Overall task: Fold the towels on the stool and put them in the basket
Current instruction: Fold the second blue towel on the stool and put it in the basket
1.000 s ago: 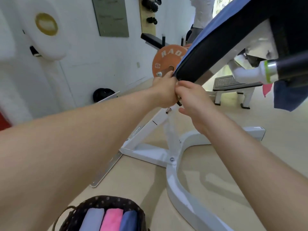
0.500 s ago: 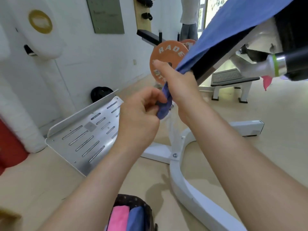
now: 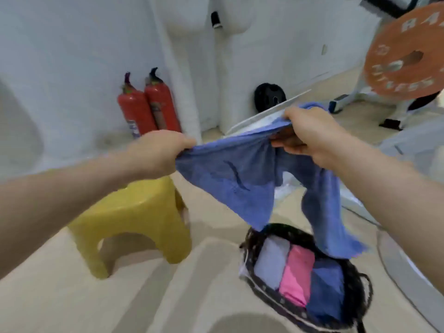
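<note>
A blue towel (image 3: 242,179) hangs stretched between both hands in mid-air. My left hand (image 3: 158,155) grips its left corner and my right hand (image 3: 310,133) grips the other end, whose loose part droops over the basket. The yellow plastic stool (image 3: 134,217) stands on the floor below my left forearm, its top bare. At the lower right sits the dark patterned basket (image 3: 360,282), with three folded towels side by side in it: pale lilac (image 3: 271,263), pink (image 3: 298,272) and dark blue (image 3: 326,289).
Two red fire extinguishers (image 3: 149,106) stand against the white wall behind the stool. An orange weight plate (image 3: 406,56) on a white gym frame is at the upper right. A black plate (image 3: 269,94) leans on the wall. A white curved machine base (image 3: 408,265) runs along the right.
The towel has come off the bench pad on the right. My hands have drawn apart and spread it. The view has swung left and down, bringing the stool and the whole basket into sight.
</note>
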The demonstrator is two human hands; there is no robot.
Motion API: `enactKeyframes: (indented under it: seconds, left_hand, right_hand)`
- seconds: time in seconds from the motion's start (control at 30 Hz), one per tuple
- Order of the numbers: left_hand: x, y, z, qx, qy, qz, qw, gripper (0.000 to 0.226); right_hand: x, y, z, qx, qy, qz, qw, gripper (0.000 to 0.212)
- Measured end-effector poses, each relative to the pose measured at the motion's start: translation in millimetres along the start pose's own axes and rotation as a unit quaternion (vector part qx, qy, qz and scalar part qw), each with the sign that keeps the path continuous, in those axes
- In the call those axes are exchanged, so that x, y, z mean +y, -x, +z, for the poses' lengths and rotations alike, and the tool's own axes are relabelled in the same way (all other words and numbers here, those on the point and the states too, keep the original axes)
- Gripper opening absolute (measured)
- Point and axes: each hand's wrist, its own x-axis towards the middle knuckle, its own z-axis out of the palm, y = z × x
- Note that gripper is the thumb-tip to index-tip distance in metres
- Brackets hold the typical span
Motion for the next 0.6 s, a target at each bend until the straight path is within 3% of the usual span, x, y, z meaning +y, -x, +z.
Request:
enactKeyframes:
  seconds: [0.13, 0.27, 0.4, 0.53, 0.6]
  left_hand:
    - [-93, 60, -12, 0.030, -0.091, -0.023, 0.995, 0.030]
    - [-177, 113, -15, 0.102, -0.048, -0.124, 0.986, 0.019]
    - [-232, 134, -9, 0.150, 0.035, -0.247, 0.957, 0.018]
    - [-244, 147, 32, 0.056, 0.126, -0.259, 0.956, 0.020]
    - [-240, 156, 47, 0.020, 0.156, -0.242, 0.958, 0.019]
  right_hand:
    - [-10, 1, 99, -0.005, 0.157, -0.066, 0.985, 0.023]
    - [-31, 4, 181, -0.010, 0.239, -0.128, 0.963, 0.031]
    - [-42, -4, 244, -0.115, 0.289, -0.046, 0.949, 0.039]
    - [-24, -8, 279, -0.242, 0.480, 0.046, 0.842, 0.043]
    - [-16, -8, 283, -0.248, 0.516, 0.040, 0.819, 0.036]
